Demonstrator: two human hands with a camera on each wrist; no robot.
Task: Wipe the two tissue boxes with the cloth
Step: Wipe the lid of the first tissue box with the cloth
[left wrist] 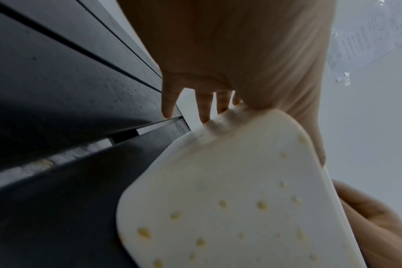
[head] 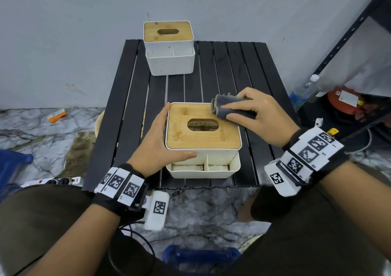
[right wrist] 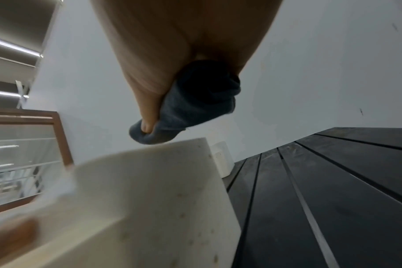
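My left wrist view is filled by the near tissue box (left wrist: 230,208), its white wall speckled with yellowish spots, and my palm blocks most of what lies behind it. The right wrist view shows that box (right wrist: 138,208) only as a blurred white corner low in the frame; the far tissue box (right wrist: 221,159) is a small pale shape past it. Whatever sits inside the lid slot (head: 202,124) is too dark to make out.

My left hand (head: 160,140) is spread wide against the near tissue box (head: 203,146), fingers straight along its left wall, thumb across the front. My right hand (head: 260,115) grips the folded dark blue cloth (head: 228,106), pressing it on the upper right corner of the wooden lid. The far tissue box (head: 169,47) stands at the upper edge of the black slatted table (head: 243,68), well apart from both hands.
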